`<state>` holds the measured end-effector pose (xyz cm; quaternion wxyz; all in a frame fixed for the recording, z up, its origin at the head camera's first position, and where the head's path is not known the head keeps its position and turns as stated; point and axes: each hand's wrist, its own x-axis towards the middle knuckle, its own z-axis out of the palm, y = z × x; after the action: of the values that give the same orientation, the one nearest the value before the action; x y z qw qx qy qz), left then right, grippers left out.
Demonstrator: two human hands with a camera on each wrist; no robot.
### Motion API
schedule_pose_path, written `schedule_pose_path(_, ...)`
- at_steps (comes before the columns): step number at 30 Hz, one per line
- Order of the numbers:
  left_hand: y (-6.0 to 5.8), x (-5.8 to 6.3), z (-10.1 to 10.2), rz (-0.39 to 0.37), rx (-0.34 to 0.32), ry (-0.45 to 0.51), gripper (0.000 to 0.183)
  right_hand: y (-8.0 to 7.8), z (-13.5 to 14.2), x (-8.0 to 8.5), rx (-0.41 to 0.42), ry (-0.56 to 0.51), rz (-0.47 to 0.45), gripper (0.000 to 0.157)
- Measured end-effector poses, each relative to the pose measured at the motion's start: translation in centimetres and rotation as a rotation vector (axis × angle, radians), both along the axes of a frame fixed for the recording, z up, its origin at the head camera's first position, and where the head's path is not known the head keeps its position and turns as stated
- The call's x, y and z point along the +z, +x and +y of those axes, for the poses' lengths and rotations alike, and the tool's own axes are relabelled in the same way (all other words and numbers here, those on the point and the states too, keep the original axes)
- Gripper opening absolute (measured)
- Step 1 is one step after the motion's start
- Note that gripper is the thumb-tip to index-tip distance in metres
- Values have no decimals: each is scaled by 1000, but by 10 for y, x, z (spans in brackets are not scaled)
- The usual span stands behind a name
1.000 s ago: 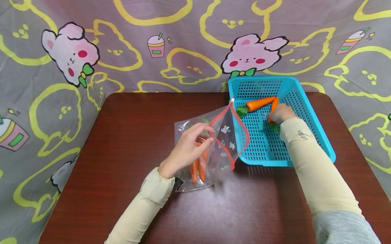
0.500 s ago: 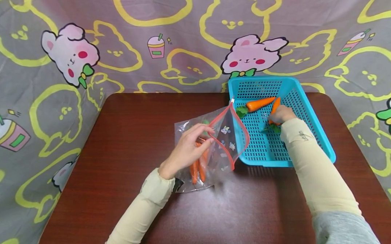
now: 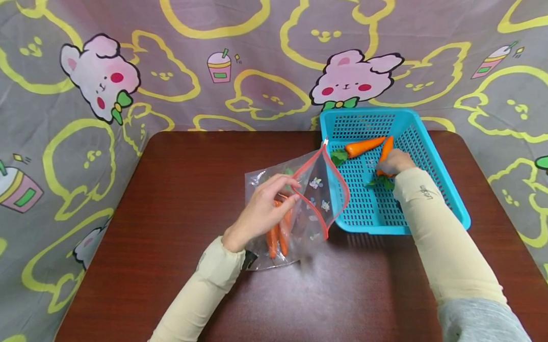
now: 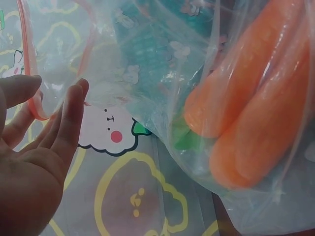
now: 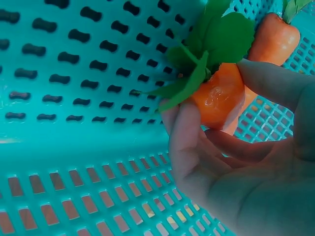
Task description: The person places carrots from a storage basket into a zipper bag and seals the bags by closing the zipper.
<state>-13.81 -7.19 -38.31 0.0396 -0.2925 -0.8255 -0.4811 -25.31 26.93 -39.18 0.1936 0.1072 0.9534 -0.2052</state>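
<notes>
In the head view a clear zip bag (image 3: pixel 314 221) with a red-edged mouth lies tilted toward the blue basket (image 3: pixel 377 229). My left hand (image 3: pixel 265 204) holds the bag by its red edge, and the mouth gapes. Inside the bag are orange carrots (image 4: pixel 266 128), partly covered by that hand in the head view. My right hand (image 3: pixel 396 161) reaches into the basket and grips a carrot (image 5: pixel 219 98) near its leafy green top, thumb on one side and fingers on the other. Beside it in the basket lies another carrot (image 3: pixel 364 146) with green leaves.
The bag and basket stand on a dark brown table (image 3: pixel 186 169). A patterned cloth (image 3: pixel 259 34) hangs behind and at the sides. The basket's far wall is close to this cloth, and the bag's mouth overlaps the basket's left rim.
In the basket, my right hand and the carrot it grips have shifted slightly. The left hand and the bag stay put.
</notes>
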Motion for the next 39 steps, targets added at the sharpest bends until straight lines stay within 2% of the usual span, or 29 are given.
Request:
schedule_pose_path(8, 1, 0, 0, 8, -4, 0, 21, 3, 3, -1, -32, -43, -6, 30)
schedule_pose_path(17, 2, 3, 1, 5, 0, 6, 21, 4, 7, -2, -9, -72, -9, 21)
schedule_pose_path(27, 4, 5, 2, 13, 22, 15, 20, 5, 3, 1, -51, -77, -48, 36)
schedule_pose_path(32, 4, 6, 3, 14, 20, 0, 19, 4, 4, 4, -22, -73, -26, 41)
schedule_pose_path(39, 3, 9, 2, 21, 18, -17, 20, 8, 3, 9, -24, -104, 7, 53)
